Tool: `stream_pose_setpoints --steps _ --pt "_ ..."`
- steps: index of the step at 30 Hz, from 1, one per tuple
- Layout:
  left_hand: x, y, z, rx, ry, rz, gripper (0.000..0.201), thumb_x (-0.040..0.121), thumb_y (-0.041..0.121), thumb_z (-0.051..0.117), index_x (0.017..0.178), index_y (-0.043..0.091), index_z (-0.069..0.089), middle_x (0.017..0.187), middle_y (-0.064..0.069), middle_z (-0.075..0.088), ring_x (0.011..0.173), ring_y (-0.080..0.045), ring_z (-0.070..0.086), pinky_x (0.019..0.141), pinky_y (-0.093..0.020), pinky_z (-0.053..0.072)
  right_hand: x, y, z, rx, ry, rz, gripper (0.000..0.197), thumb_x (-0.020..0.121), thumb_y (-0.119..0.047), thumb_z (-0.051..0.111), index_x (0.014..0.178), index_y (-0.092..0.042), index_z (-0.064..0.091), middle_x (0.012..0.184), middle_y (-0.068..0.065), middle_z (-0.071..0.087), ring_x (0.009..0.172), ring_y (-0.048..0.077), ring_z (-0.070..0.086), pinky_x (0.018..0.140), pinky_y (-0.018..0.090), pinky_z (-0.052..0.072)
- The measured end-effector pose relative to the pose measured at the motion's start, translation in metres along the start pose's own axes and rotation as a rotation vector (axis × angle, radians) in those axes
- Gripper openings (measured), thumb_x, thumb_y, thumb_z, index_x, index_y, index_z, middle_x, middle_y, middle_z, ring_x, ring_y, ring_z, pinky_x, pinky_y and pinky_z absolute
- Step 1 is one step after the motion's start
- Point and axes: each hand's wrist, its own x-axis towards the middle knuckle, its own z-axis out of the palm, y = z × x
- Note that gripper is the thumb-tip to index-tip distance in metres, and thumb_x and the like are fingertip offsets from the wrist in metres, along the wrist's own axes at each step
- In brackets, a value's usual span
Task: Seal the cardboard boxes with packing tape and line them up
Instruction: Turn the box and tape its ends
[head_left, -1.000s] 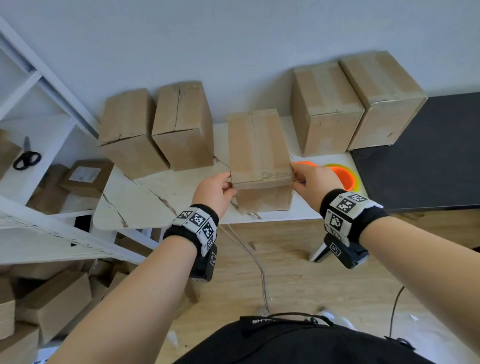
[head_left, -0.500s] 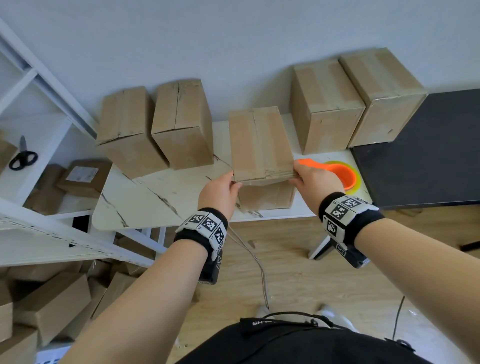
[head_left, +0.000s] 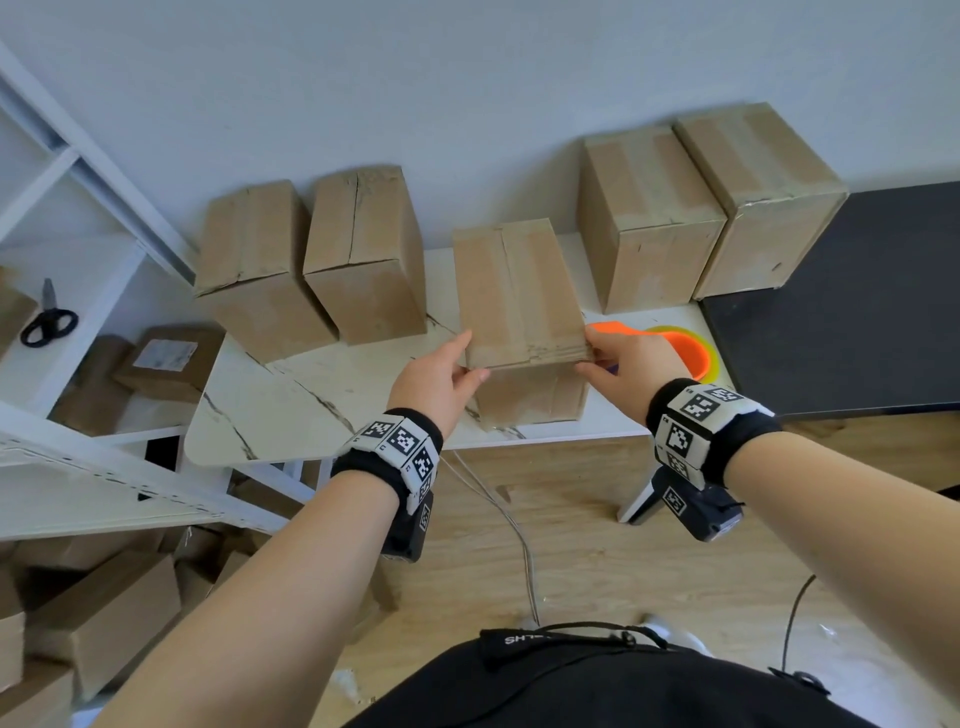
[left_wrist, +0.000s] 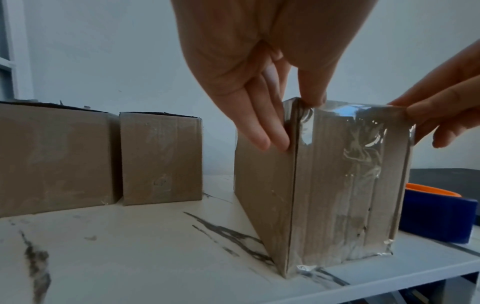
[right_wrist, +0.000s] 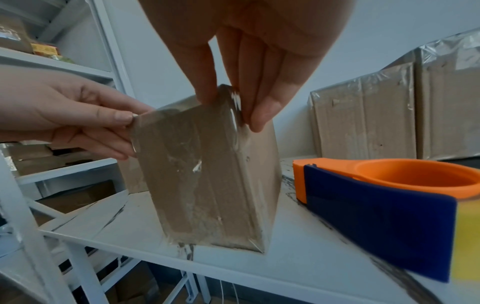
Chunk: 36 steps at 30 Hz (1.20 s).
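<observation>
A cardboard box (head_left: 514, 291) with clear tape over its seam stands near the front edge of the white marble table (head_left: 311, 395). My left hand (head_left: 457, 364) pinches its near top left corner, thumb on the top edge and fingers flat on the side (left_wrist: 262, 131). My right hand (head_left: 602, 353) pinches the near top right corner the same way (right_wrist: 233, 98). Shiny tape covers the box's front face (left_wrist: 350, 164) (right_wrist: 197, 174). An orange and blue tape dispenser (head_left: 680, 348) (right_wrist: 384, 201) lies just right of the box.
Two boxes (head_left: 260, 270) (head_left: 363, 260) stand at the back left against the wall, and two taped boxes (head_left: 644, 218) (head_left: 763, 197) at the back right. A black surface (head_left: 857, 322) adjoins the table on the right. White shelving (head_left: 78, 467) with scissors (head_left: 49, 322) stands left.
Both hands keep their hold on the box's near top corners. The left thumb has crept a little further onto the corner; the box has hardly shifted.
</observation>
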Motion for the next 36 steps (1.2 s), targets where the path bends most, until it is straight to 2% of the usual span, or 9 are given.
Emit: stream_pose_setpoints --steps 4,9,14,19,22,24,27,31,36 --pt "0.002 0.003 0.0 0.151 0.002 0.04 0.054 0.097 0.034 0.047 0.147 0.02 0.03 0.115 -0.005 0.066 0.105 -0.021 0.06 0.088 -0.031 0.045 0.001 -0.001 0.001 -0.036 0.045 -0.005 0.031 0.092 -0.03 0.054 0.122 -0.022 0.057 0.098 0.0 0.069 0.086 0.02 0.063 0.077 0.037 0.054" --pt "0.007 0.006 0.0 0.419 -0.048 0.102 0.053 0.101 0.035 0.036 0.149 0.015 0.022 0.104 -0.006 0.066 0.093 -0.024 0.061 0.075 -0.034 0.047 0.002 -0.008 0.001 -0.06 0.057 0.026 0.026 0.088 -0.034 0.056 0.109 -0.019 0.061 0.089 0.001 0.067 0.079 0.021 0.061 0.071 0.037 0.054" --pt "0.006 0.013 -0.001 0.44 -0.071 0.058 0.061 0.094 0.046 0.046 0.144 0.014 0.031 0.101 -0.005 0.066 0.093 -0.026 0.062 0.077 -0.036 0.051 0.006 -0.039 0.002 -0.364 0.015 0.167 0.068 0.073 -0.07 0.058 0.104 -0.012 0.044 0.08 0.001 0.056 0.073 0.022 0.058 0.059 0.031 0.046" --pt "0.01 0.019 0.001 0.4 -0.041 0.007 0.05 0.09 0.047 0.055 0.123 0.011 0.043 0.088 -0.005 0.064 0.08 -0.027 0.062 0.072 -0.04 0.053 0.014 -0.048 -0.001 -0.409 0.011 0.193 0.071 0.074 -0.068 0.06 0.108 -0.009 0.042 0.072 0.0 0.048 0.069 0.022 0.054 0.057 0.03 0.039" --pt "0.011 0.013 0.0 0.376 -0.058 0.029 0.051 0.091 0.046 0.054 0.126 0.011 0.042 0.088 -0.005 0.063 0.081 -0.027 0.061 0.072 -0.039 0.051 0.013 -0.04 -0.005 -0.312 -0.013 0.171 0.064 0.076 -0.062 0.063 0.11 -0.011 0.043 0.084 0.005 0.061 0.077 0.025 0.06 0.06 0.033 0.047" --pt "0.011 0.009 -0.001 0.358 -0.062 0.045 0.054 0.091 0.044 0.053 0.132 0.012 0.04 0.093 -0.006 0.064 0.085 -0.026 0.061 0.074 -0.036 0.05 0.011 -0.035 -0.008 -0.228 -0.026 0.154 0.055 0.08 -0.053 0.065 0.11 -0.011 0.045 0.092 0.008 0.063 0.084 0.027 0.061 0.07 0.038 0.052" --pt "0.01 0.002 0.0 0.274 -0.046 0.067 0.058 0.092 0.041 0.054 0.141 0.015 0.036 0.101 -0.007 0.065 0.09 -0.024 0.061 0.075 -0.031 0.046 0.008 -0.026 -0.012 -0.119 -0.035 0.138 0.046 0.084 -0.041 0.066 0.112 -0.009 0.049 0.103 0.01 0.064 0.093 0.028 0.061 0.081 0.041 0.051" --pt "0.006 -0.001 0.001 0.172 -0.018 0.063 0.058 0.092 0.036 0.056 0.144 0.019 0.035 0.112 -0.007 0.065 0.101 -0.023 0.061 0.084 -0.03 0.045 0.004 -0.02 -0.009 -0.001 -0.026 0.136 0.047 0.086 -0.034 0.064 0.123 -0.01 0.049 0.108 0.01 0.065 0.098 0.027 0.06 0.087 0.041 0.049" --pt "0.007 -0.001 0.0 0.066 0.018 0.025 0.058 0.089 0.034 0.062 0.14 0.02 0.04 0.102 -0.005 0.068 0.095 -0.021 0.062 0.083 -0.03 0.047 0.002 -0.019 -0.008 0.065 -0.005 0.131 0.045 0.088 -0.029 0.063 0.126 -0.009 0.05 0.109 0.011 0.066 0.099 0.027 0.061 0.087 0.038 0.049"
